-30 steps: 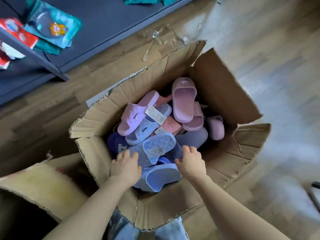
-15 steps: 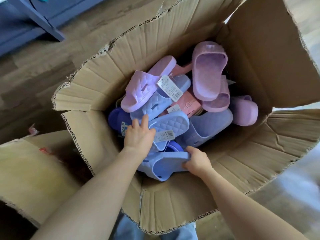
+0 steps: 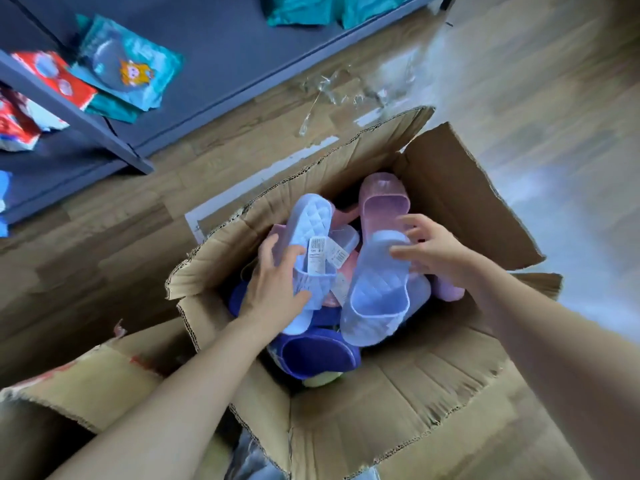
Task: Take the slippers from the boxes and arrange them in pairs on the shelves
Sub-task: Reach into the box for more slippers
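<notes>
Two hands, both full; left hand (image 3: 277, 289) clasps a pale-blue quilted foam slipper (image 3: 311, 220), white barcode tag (image 3: 316, 254) illegible; right hand (image 3: 440, 254) grasps a matching slipper (image 3: 377, 292).

I note: pale-blue quilted slippers (image 3: 313, 216), pink slipper (image 3: 384, 199), deep-blue slipper (image 3: 311, 355), brown cardboard box (image 3: 398, 410), slate-grey shelf (image 3: 225, 46), teal packets (image 3: 131, 64).

slippers (image 3: 377, 289) in box (image 3: 398, 393) | shelves (image 3: 214, 46) behind-left | second box (image 3: 79, 386) left

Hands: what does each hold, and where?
Left hand grips the tagged blue slipper at its strap; right hand holds the plain blue slipper by its heel.
</notes>
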